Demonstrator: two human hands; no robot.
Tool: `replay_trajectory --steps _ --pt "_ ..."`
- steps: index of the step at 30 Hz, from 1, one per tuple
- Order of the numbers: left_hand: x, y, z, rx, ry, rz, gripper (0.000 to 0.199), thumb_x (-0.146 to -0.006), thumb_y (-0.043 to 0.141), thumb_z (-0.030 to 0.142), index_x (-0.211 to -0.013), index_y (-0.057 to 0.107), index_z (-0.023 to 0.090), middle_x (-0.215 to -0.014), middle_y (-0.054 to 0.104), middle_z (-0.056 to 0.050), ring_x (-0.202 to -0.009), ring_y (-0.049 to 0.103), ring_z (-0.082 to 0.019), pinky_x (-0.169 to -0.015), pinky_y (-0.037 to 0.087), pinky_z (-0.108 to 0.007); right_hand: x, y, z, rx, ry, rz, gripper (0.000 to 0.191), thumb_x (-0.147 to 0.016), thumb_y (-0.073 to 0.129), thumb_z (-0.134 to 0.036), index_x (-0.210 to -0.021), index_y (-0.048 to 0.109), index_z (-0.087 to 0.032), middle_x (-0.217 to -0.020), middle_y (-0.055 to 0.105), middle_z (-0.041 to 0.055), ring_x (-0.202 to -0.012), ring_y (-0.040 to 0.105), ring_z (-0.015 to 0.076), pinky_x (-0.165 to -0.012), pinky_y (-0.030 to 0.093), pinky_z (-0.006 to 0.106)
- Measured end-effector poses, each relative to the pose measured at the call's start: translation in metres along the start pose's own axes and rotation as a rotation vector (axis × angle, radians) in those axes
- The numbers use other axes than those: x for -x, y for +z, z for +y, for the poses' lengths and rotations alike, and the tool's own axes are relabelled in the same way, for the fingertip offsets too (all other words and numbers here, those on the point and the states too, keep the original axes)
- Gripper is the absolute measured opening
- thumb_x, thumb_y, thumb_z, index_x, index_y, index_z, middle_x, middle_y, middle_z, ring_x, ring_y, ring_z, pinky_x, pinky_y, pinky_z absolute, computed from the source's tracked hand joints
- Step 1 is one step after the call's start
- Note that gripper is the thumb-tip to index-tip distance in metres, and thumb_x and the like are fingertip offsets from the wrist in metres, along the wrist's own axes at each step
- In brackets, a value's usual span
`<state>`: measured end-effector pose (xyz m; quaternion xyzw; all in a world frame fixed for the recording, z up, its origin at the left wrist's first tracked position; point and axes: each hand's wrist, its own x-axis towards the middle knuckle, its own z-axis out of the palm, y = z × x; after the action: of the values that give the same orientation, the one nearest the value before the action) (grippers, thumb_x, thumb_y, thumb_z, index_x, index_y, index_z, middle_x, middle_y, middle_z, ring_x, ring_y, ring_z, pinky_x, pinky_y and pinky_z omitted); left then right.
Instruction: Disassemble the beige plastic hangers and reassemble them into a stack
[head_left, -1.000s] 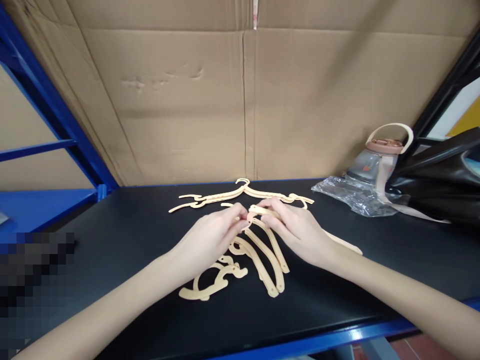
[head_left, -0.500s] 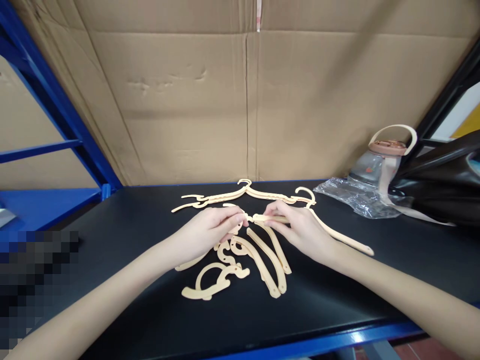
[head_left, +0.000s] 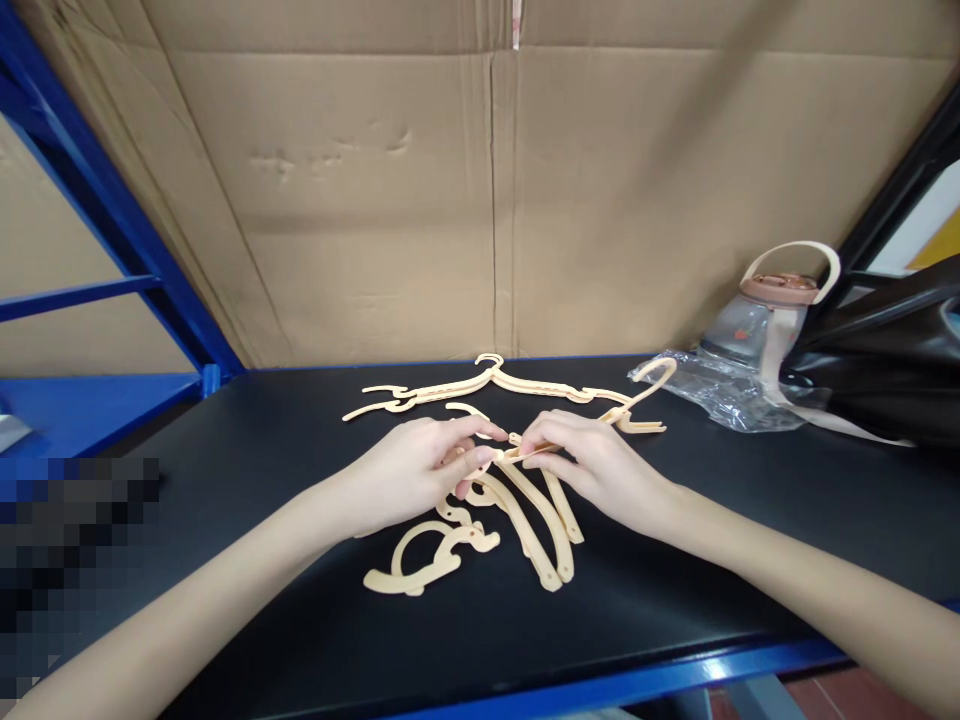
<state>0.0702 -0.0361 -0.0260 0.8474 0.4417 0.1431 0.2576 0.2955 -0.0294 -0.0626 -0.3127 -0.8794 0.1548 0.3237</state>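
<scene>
My right hand (head_left: 574, 452) is closed around a cream plastic folding hanger (head_left: 619, 412), whose hook sticks out to the right past my knuckles. The hanger's near end shows between my two hands. My left hand (head_left: 427, 462) meets that end with thumb and index finger pinched around a small cream hanger piece, mostly covered by the fingers. Below the hands lie loose hanger arms (head_left: 551, 530) and a curved hook piece (head_left: 412, 575), some overlapping. Behind them an assembled cream hanger (head_left: 491, 377) lies flat, its hook toward the cardboard.
A black tabletop (head_left: 285, 620) with a blue metal edge carries everything. Upright cardboard (head_left: 360, 200) closes off the back. On the right are a clear plastic bag (head_left: 705, 395), a strapped water bottle (head_left: 757, 325) and a shiny black bag (head_left: 892, 360). Blue shelf framing (head_left: 112, 190) rises at left.
The hanger in my right hand has turned; its hook now points up and right, and its long arm no longer reaches toward the lower right. My left index finger has stretched rightward.
</scene>
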Motion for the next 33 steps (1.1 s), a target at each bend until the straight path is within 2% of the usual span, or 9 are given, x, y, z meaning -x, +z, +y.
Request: replay_trajectory --steps 2,4,8,12,16,23,33 --pt "0.001 0.000 0.001 -0.048 0.066 -0.011 0.031 -0.094 0.038 0.036 -0.115 0.057 0.024 -0.065 0.063 0.005 -0.059 0.059 -0.011 -0.058 0.040 -0.019 0.000 0.000 -0.002 -0.031 0.009 -0.015 0.008 -0.091 0.052 -0.016 -0.088 0.059 -0.017 -0.088 0.060 0.0017 -0.083 0.055 0.0143 -0.074 0.043 0.026" --pt "0.001 0.000 0.002 -0.091 0.128 -0.032 0.029 -0.095 0.038 0.034 -0.104 0.064 0.023 -0.063 0.064 0.005 -0.058 0.059 -0.010 -0.057 0.038 -0.018 0.001 -0.001 -0.004 -0.056 0.023 -0.042 0.010 -0.091 0.052 -0.015 -0.088 0.061 -0.018 -0.089 0.060 0.0014 -0.084 0.056 0.0140 -0.075 0.043 0.026" --pt "0.001 -0.004 0.003 -0.086 0.177 -0.110 0.032 -0.095 0.038 0.032 -0.092 0.068 0.020 -0.058 0.064 0.005 -0.051 0.055 -0.008 -0.054 0.035 -0.017 0.001 -0.004 -0.009 -0.109 0.050 -0.104 0.011 -0.090 0.054 -0.013 -0.087 0.063 -0.018 -0.091 0.061 0.0009 -0.084 0.057 0.0130 -0.076 0.043 0.024" --pt "0.001 -0.006 0.002 -0.059 0.208 -0.201 0.034 -0.096 0.037 0.032 -0.092 0.068 0.020 -0.066 0.069 0.003 -0.050 0.052 -0.007 -0.052 0.033 -0.018 0.000 -0.005 -0.012 -0.148 0.069 -0.141 0.011 -0.088 0.056 -0.013 -0.085 0.065 -0.017 -0.089 0.061 0.0007 -0.081 0.058 0.0124 -0.074 0.043 0.023" --pt "0.002 -0.008 0.003 -0.067 0.205 -0.255 0.029 -0.096 0.039 0.029 -0.097 0.067 0.023 -0.074 0.073 0.004 -0.057 0.057 -0.008 -0.054 0.034 -0.017 -0.002 -0.005 -0.015 -0.185 0.092 -0.164 0.011 -0.087 0.057 -0.013 -0.085 0.067 -0.017 -0.087 0.063 0.0007 -0.080 0.059 0.0123 -0.072 0.044 0.023" --pt "0.006 -0.005 0.007 -0.185 0.241 -0.183 0.025 -0.093 0.044 0.023 -0.083 0.067 0.025 -0.071 0.072 0.007 -0.061 0.060 -0.009 -0.059 0.035 -0.018 -0.002 -0.004 -0.018 -0.172 0.080 -0.178 0.013 -0.087 0.058 -0.011 -0.082 0.068 -0.019 -0.085 0.066 0.0000 -0.081 0.059 0.0128 -0.074 0.045 0.024" --pt "0.009 0.000 0.014 -0.388 0.285 -0.104 0.025 -0.090 0.046 0.018 -0.076 0.066 0.024 -0.062 0.065 0.004 -0.059 0.059 -0.012 -0.057 0.034 -0.021 -0.002 -0.005 -0.024 -0.104 0.038 -0.207 0.016 -0.088 0.055 -0.010 -0.084 0.068 -0.018 -0.082 0.065 0.0014 -0.080 0.058 0.0137 -0.070 0.046 0.024"
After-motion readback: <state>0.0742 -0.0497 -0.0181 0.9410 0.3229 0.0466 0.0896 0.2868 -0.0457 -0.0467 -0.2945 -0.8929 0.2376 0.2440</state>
